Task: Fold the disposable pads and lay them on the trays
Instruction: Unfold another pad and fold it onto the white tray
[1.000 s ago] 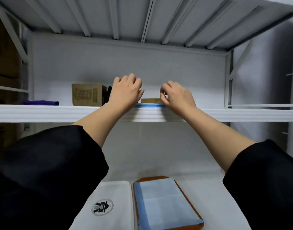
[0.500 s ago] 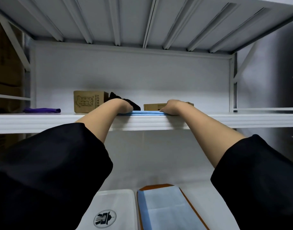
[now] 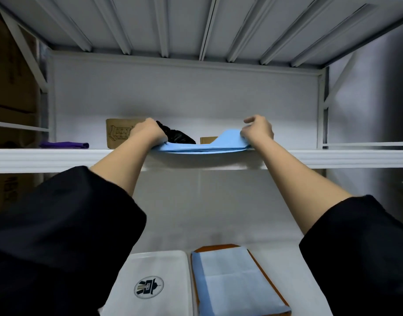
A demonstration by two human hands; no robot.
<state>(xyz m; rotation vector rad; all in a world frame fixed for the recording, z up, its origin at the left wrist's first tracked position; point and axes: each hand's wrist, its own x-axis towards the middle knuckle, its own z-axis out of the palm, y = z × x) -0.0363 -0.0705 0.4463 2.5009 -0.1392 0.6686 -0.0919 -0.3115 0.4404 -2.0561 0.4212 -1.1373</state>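
Half a second before, both hands lay low on the blue stack at the shelf edge; now the right end of it had lifted and curled. Far left on the white metal shelf (image 3: 47, 157) lay a folded purple cloth (image 3: 64, 145), then a brown cardboard box (image 3: 118, 133) with a printed emblem. The left hand (image 3: 147, 132) had its fingers curled over the left end of the disposable pads (image 3: 202, 148), though the fingertips were hidden behind the knuckles, so how firmly it gripped could not be told. Behind the pads sat a crumpled, glossy black bag (image 3: 176, 135) and a second, lower cardboard box (image 3: 207, 140). The right hand (image 3: 257, 131) pinched the right end of the stack, which bent upward under the fingers. That sag and curl suggested thin, soft, light sheets that would flop and slide apart, so they would likely best be taken at opposite ends and kept together. Lower down, on the surface below, a white tray (image 3: 173, 258) with a round dark logo lay bare, and just beside it on its right an orange-brown tray (image 3: 262, 267) already carried a folded pad (image 3: 237, 283), pale, creased and rectangular.
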